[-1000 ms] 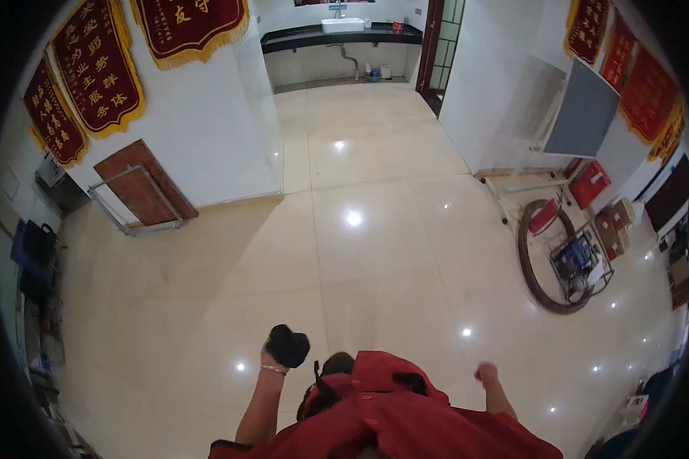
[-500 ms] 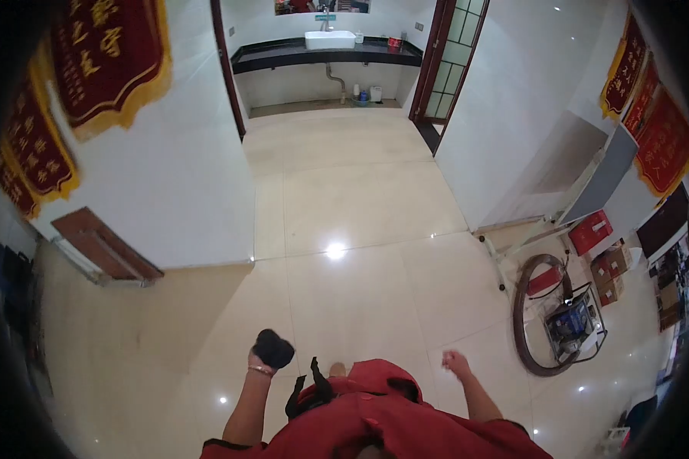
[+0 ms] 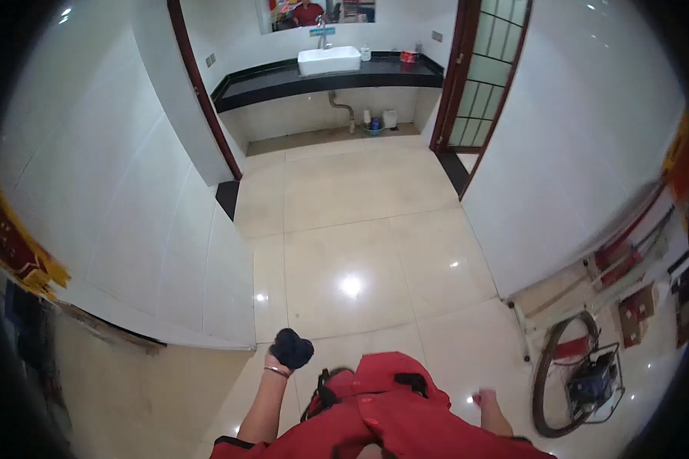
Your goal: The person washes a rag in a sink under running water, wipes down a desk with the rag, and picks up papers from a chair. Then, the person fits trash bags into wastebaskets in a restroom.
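Two bare hands are in view, well apart, on either side of the red shirt point(image 3: 394, 409). The left hand point(image 3: 274, 360), a bracelet point(image 3: 276, 372) at its wrist, is closed on a dark, soft-looking bundle point(image 3: 292, 349); the bundle covers most of its fingers, so their exact grip cannot be verified. The bundle is raised in front of the body on the left, above the glossy tiled floor point(image 3: 344, 260). The right hand point(image 3: 485, 398) is low at the right side, small and blurred; how far its fingers are bent, and whether they hold anything, cannot be determined. Nearest to it, further right, is a wheel-like ring point(image 3: 542, 382) beside a metal-framed unit point(image 3: 592, 382). Ahead, a white basin point(image 3: 329, 60) sits on a black counter point(image 3: 283, 90) below a mirror point(image 3: 272, 17), with a red container point(image 3: 408, 56) to the basin's right.
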`<state>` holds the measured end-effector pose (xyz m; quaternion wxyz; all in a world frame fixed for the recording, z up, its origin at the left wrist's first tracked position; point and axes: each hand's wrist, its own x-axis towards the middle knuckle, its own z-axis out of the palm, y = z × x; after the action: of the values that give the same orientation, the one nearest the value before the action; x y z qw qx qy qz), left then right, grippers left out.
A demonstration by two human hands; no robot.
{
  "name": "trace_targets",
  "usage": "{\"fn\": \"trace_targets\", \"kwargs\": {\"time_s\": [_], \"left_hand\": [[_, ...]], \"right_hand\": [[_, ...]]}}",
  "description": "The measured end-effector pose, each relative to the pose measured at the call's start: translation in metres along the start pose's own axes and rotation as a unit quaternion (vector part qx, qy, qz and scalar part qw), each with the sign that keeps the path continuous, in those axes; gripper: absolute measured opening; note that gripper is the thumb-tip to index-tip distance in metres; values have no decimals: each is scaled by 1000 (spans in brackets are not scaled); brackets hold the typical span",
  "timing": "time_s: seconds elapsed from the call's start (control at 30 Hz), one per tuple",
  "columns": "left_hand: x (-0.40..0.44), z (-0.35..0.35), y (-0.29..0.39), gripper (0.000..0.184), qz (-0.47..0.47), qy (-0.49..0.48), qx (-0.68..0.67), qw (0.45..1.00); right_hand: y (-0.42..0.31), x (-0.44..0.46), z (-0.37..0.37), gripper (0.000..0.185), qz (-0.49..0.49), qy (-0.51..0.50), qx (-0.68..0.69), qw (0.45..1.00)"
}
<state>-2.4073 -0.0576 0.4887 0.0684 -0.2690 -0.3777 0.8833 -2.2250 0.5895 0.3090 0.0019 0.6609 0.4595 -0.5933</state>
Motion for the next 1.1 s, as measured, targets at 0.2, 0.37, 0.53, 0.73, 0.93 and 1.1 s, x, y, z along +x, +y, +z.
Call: {"fn": "trace_targets", "kwargs": {"time_s": [0.2,0.37,0.53,0.73,0.93,1.1], "left_hand": [[77,148,-96,13,-173,-6,-761,625],[216,218,-17,17,-250,-29,-850,463],[382,343,-65,16,-157,10,-814,560],[558,468,-134,13,-143,-28,90,985],[721,580,-184,12,11,-100,478,873],[819,677,-220,11,53,-130,463,875]], "right_hand": [[-341,-238,386,22,-322,-382,-223,837],[-456,-298,567,23,-465,-468,-256,706],[-474,-215,635,23,-327,-424,-350,769],[-457,-87,599,18,-95,-190,-382,900],[-551,36,665,13,-93,-159,-535,824],[-757,-23,930,31,-381,-188,-497,756]]}}
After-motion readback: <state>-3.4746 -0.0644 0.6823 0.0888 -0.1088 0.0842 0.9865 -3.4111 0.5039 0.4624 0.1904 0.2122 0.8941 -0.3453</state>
